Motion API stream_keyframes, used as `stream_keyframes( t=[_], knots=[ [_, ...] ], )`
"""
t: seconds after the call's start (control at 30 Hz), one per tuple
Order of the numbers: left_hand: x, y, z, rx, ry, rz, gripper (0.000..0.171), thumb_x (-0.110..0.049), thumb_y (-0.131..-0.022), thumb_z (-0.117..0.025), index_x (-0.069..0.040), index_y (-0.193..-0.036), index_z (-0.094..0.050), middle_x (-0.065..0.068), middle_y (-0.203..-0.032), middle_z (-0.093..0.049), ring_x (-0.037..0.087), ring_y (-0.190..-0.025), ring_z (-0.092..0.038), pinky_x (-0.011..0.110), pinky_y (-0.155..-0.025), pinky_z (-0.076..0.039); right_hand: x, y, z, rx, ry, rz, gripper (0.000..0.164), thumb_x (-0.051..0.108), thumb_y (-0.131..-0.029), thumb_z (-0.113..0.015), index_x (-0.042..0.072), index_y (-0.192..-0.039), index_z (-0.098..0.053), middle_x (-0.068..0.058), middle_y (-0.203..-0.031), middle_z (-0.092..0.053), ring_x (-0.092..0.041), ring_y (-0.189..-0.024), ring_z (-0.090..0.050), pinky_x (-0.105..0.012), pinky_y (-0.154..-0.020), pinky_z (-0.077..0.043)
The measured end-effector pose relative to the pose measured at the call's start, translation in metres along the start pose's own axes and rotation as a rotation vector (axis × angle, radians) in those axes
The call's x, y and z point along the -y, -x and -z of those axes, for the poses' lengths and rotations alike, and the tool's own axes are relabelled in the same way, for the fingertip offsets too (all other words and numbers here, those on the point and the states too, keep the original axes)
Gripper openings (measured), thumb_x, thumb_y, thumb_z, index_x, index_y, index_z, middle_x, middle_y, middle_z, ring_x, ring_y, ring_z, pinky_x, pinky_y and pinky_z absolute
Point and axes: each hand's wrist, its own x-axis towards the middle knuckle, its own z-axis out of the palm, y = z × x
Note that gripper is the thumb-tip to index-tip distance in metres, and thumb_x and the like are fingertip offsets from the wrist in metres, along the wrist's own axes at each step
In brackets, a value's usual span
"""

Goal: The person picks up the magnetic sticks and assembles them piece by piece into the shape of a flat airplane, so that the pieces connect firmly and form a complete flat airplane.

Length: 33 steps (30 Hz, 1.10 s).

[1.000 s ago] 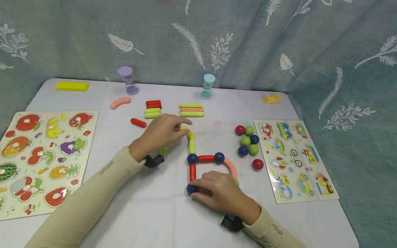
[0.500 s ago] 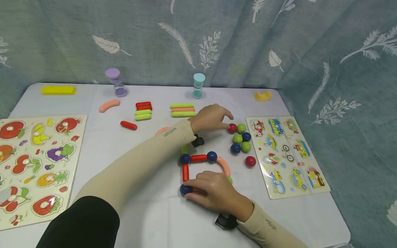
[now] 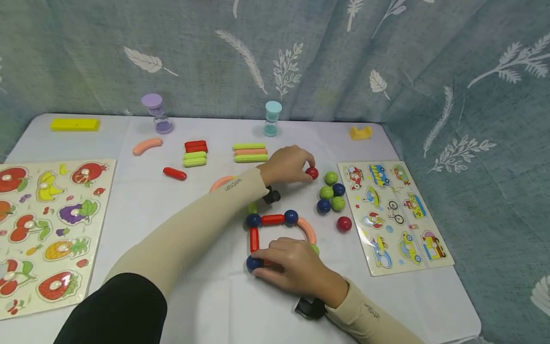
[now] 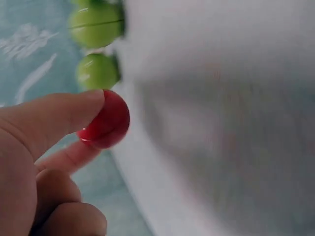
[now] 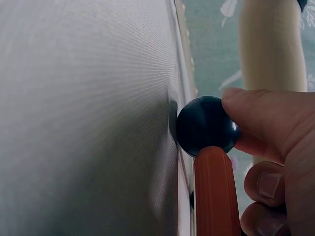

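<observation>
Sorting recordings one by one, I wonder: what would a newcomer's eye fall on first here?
Probably the left hand, pinching a red ball to the left of the green and blue balls. Next, likely, the right hand, pinching a dark blue ball at the near-left corner of the rod-and-ball shape. The bright fruit board at the table's left and vehicle board at its right may draw glances too.

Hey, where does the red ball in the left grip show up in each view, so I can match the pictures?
Head: the red ball is just right of centre, at mid-height, in the left grip.
Left wrist: the red ball is left of centre, at mid-height, just below a green ball.
Right wrist: not in this picture.
Shared landmark: the leaf-print curtain, visible in all three.
</observation>
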Motion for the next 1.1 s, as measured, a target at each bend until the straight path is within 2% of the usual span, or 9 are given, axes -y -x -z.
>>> stream_keyframes(
  t=[0.13,0.27,0.37,0.53,0.67,0.77,0.87,0.93,1.1],
  knots=[
    [0.015,0.037,0.021,-0.082,0.052,0.045,0.032,-0.040,-0.081,-0.070,-0.020,-0.106,-0.067,-0.008,-0.076,-0.059,0.014,-0.069,-0.051,0.029,-0.058,-0.040,0.001,-0.001,0.002,0.006,-0.009,-0.028,0.026,0.038,-0.084,-0.068,0.022,-0.104,-0.070,0.017,-0.069,-0.049,0.005,-0.062,-0.039,-0.011,-0.057,-0.029],
    [0.034,0.092,0.039,-0.151,0.122,0.129,0.034,-0.047,-0.079,-0.071,-0.026,-0.105,-0.067,-0.004,-0.058,-0.046,0.015,-0.056,-0.044,0.029,-0.049,-0.033,0.001,-0.003,0.010,-0.002,-0.019,-0.071,0.024,0.035,-0.086,-0.068,0.022,-0.106,-0.070,0.017,-0.066,-0.046,0.003,-0.060,-0.039,-0.014,-0.056,-0.030],
    [0.046,0.136,0.046,-0.214,0.164,0.213,0.037,-0.051,-0.076,-0.072,-0.030,-0.106,-0.066,0.000,-0.054,-0.034,0.018,-0.048,-0.035,0.030,-0.044,-0.027,-0.004,-0.009,0.021,0.006,-0.041,-0.103,0.023,0.032,-0.086,-0.068,0.022,-0.106,-0.070,0.016,-0.064,-0.042,0.001,-0.058,-0.039,-0.016,-0.054,-0.031],
    [0.065,0.207,0.037,-0.305,0.224,0.329,0.038,-0.051,-0.074,-0.074,-0.034,-0.106,-0.065,0.001,-0.054,-0.030,0.017,-0.046,-0.028,0.030,-0.041,-0.024,-0.021,-0.033,0.041,0.136,-0.160,-0.122,0.021,0.028,-0.086,-0.068,0.023,-0.107,-0.070,0.017,-0.071,-0.049,-0.001,-0.062,-0.044,-0.019,-0.054,-0.037],
    [0.075,0.251,0.018,-0.320,0.278,0.435,0.040,-0.056,-0.072,-0.073,-0.034,-0.105,-0.065,0.000,-0.054,-0.030,0.015,-0.046,-0.027,0.029,-0.040,-0.023,-0.039,-0.072,0.048,0.282,-0.218,-0.037,0.021,0.026,-0.086,-0.069,0.024,-0.108,-0.070,0.015,-0.075,-0.052,-0.002,-0.063,-0.044,-0.021,-0.057,-0.038],
    [0.077,0.270,0.003,-0.324,0.312,0.487,0.047,-0.060,-0.071,-0.071,-0.030,-0.106,-0.065,0.001,-0.054,-0.033,0.014,-0.047,-0.030,0.028,-0.040,-0.024,-0.048,-0.104,0.050,0.345,-0.128,0.047,0.021,0.028,-0.086,-0.069,0.023,-0.107,-0.070,0.014,-0.075,-0.052,-0.003,-0.063,-0.043,-0.021,-0.058,-0.037],
    [0.077,0.279,-0.009,-0.338,0.335,0.503,0.049,-0.060,-0.071,-0.071,-0.028,-0.107,-0.065,0.001,-0.054,-0.035,0.014,-0.048,-0.032,0.028,-0.040,-0.024,-0.051,-0.130,0.045,0.387,-0.020,0.098,0.022,0.028,-0.085,-0.070,0.022,-0.106,-0.070,0.012,-0.075,-0.054,-0.005,-0.063,-0.044,-0.021,-0.059,-0.037],
    [0.078,0.284,-0.014,-0.361,0.336,0.502,0.047,-0.059,-0.070,-0.072,-0.030,-0.106,-0.065,0.000,-0.054,-0.035,0.012,-0.048,-0.031,0.029,-0.041,-0.024,-0.052,-0.146,0.036,0.431,0.009,0.114,0.024,0.027,-0.084,-0.071,0.021,-0.108,-0.070,0.013,-0.082,-0.059,-0.005,-0.064,-0.045,-0.021,-0.061,-0.038],
    [0.082,0.299,-0.024,-0.377,0.330,0.455,0.040,-0.053,-0.071,-0.075,-0.034,-0.104,-0.065,-0.002,-0.053,-0.032,0.009,-0.049,-0.028,0.029,-0.042,-0.024,-0.056,-0.180,0.002,0.611,-0.002,0.101,0.028,0.028,-0.085,-0.070,0.026,-0.113,-0.068,0.010,-0.078,-0.057,-0.007,-0.065,-0.045,-0.021,-0.061,-0.036]
  ],
)
